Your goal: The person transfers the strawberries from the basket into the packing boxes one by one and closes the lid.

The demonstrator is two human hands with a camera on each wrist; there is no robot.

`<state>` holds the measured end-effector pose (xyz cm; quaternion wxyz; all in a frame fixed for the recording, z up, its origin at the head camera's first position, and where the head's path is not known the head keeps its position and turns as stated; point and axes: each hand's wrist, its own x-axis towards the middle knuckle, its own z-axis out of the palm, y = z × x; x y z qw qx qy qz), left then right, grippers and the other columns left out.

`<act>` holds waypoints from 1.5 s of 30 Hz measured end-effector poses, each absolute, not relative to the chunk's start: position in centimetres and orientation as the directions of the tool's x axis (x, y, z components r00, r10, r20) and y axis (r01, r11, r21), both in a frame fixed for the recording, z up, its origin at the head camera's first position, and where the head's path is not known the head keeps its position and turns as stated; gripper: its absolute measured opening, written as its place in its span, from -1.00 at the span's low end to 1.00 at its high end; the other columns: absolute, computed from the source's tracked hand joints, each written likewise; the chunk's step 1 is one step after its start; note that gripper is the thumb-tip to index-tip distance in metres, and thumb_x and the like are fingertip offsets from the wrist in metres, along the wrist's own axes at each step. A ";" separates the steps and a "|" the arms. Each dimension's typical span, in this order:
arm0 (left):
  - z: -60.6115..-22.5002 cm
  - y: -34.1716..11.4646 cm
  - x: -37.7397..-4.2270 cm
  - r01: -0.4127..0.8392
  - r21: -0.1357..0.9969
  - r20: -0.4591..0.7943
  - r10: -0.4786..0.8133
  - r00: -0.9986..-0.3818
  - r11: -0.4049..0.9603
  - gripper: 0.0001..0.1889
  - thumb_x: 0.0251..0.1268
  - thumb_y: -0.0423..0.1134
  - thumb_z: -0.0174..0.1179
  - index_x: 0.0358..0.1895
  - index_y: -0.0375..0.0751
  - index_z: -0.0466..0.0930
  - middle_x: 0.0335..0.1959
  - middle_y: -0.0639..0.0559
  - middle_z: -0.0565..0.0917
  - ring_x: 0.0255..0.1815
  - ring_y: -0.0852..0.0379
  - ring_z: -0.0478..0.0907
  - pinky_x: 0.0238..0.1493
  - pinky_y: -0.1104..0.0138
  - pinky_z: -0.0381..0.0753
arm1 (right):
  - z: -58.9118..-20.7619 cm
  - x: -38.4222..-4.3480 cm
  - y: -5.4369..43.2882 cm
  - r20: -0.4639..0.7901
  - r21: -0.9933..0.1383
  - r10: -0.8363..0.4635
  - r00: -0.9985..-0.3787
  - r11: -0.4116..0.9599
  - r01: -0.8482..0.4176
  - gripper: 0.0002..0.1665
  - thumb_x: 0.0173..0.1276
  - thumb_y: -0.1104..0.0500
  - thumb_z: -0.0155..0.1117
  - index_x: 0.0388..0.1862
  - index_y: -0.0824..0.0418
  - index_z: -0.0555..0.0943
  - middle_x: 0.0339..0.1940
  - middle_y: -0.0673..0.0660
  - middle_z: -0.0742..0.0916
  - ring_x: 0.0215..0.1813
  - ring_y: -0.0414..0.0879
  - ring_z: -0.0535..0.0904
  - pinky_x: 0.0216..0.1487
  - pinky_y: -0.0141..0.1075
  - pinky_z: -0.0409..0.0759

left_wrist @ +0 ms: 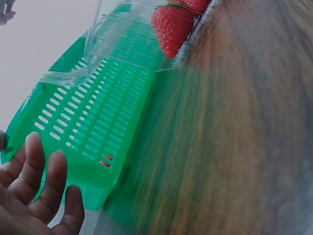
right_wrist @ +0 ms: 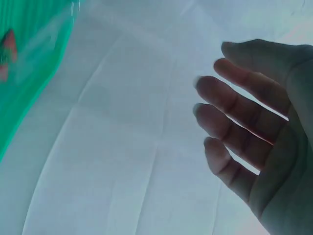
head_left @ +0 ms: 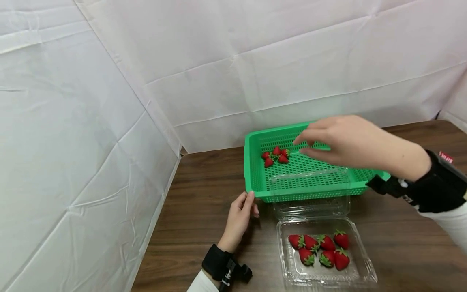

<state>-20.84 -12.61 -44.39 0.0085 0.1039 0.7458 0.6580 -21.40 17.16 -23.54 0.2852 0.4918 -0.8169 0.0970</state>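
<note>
My left hand [head_left: 238, 219] holds the near left corner of the green plastic basket [head_left: 249, 170], thumb at the rim and the other fingers along the outer wall. In the left wrist view those fingers [left_wrist: 56, 181] curve loosely beside the slotted side. Above the basket's right part hovers my right hand [head_left: 346, 140], empty, its fingers [right_wrist: 239, 117] loosely bent and spread. A cluster of strawberries [head_left: 276, 151] lies in the basket's left end. Several more strawberries [head_left: 327, 243] lie in a clear clamshell box [head_left: 359, 278] in front.
The clamshell's raised clear lid [head_left: 310, 209] leans over the basket's front edge. Everything stands on a dark wooden table [head_left: 204, 186]. White cloth [head_left: 204, 93] walls off the back and the left side.
</note>
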 end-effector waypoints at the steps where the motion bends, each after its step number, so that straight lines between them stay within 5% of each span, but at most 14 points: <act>1: -44.4 -12.6 -20.8 0.145 0.983 0.125 0.169 -0.978 0.109 -0.52 0.63 0.06 -0.05 -0.32 -0.34 0.47 -0.50 -0.11 0.56 -0.41 0.06 0.55 -0.22 0.17 0.66 | -23.3 -21.8 17.5 0.571 0.117 -0.737 -0.362 0.510 -0.852 -0.67 0.17 0.19 0.54 -0.07 0.01 0.73 -0.15 -0.05 0.78 -0.33 -0.18 0.68 -0.38 -0.18 0.63; 6: -44.3 -12.7 -20.7 0.148 0.986 0.131 0.181 -0.975 0.081 -0.52 0.62 0.08 -0.04 -0.30 -0.32 0.46 -0.51 -0.05 0.56 -0.41 0.10 0.55 -0.23 0.17 0.67 | -23.2 -23.9 18.5 0.578 0.083 -0.692 -0.433 0.578 -0.812 -0.72 0.22 0.21 0.52 -0.09 0.02 0.72 -0.21 -0.09 0.76 -0.45 -0.28 0.57 -0.45 -0.26 0.51; 16: -44.4 -12.5 -20.3 0.134 0.987 0.115 0.202 -0.973 0.084 -0.45 0.63 0.09 -0.06 -0.16 -0.47 0.50 -0.53 -0.02 0.56 -0.42 0.07 0.55 -0.22 0.13 0.66 | -25.9 -30.0 19.6 0.409 -0.060 -0.663 -0.627 0.666 -0.743 -0.82 0.40 0.22 0.38 -0.04 0.07 0.71 -0.30 -0.09 0.69 -0.31 -0.17 0.58 -0.27 -0.15 0.53; 24: -44.1 -12.5 -19.9 0.122 0.989 0.102 0.212 -0.972 0.086 -0.53 0.67 -0.02 -0.08 -0.16 -0.44 0.53 -0.50 -0.19 0.58 -0.41 0.01 0.56 -0.20 0.07 0.66 | -31.0 -34.5 18.4 0.276 -0.153 -0.686 -0.673 0.660 -0.735 -0.77 0.39 0.28 0.37 0.01 0.19 0.69 -0.09 0.11 0.73 -0.06 0.02 0.66 -0.02 -0.07 0.59; 32: -43.9 -12.7 -19.4 0.118 0.989 0.100 0.185 -0.978 0.090 -0.48 0.63 0.04 -0.04 -0.18 -0.48 0.50 -0.52 -0.11 0.57 -0.43 0.05 0.55 -0.22 0.12 0.65 | -35.1 -36.5 16.3 0.075 -0.188 -0.704 -0.707 0.686 -0.703 -0.55 0.37 0.29 0.39 0.23 0.26 0.61 0.26 0.32 0.61 0.36 0.30 0.43 0.31 0.09 0.42; 38: -43.7 -12.4 -19.0 0.114 0.991 0.097 0.209 -0.973 0.072 -0.53 0.64 0.01 -0.05 -0.23 -0.42 0.48 -0.51 -0.11 0.57 -0.42 0.06 0.55 -0.21 0.13 0.65 | -37.3 -36.9 16.0 -0.039 -0.270 -0.686 -0.727 0.708 -0.653 -0.40 0.36 0.23 0.42 0.36 0.26 0.52 0.40 0.43 0.45 0.45 0.40 0.27 0.33 0.20 0.36; 45: -43.8 -12.3 -18.9 0.122 0.990 0.105 0.219 -0.970 0.068 -0.52 0.64 0.01 -0.04 -0.14 -0.45 0.53 -0.51 -0.10 0.56 -0.43 0.07 0.54 -0.23 0.13 0.66 | -38.5 -37.2 16.8 -0.030 -0.333 -0.693 -0.720 0.686 -0.647 -0.36 0.33 0.25 0.44 0.36 0.33 0.49 0.39 0.45 0.45 0.40 0.39 0.34 0.30 0.21 0.38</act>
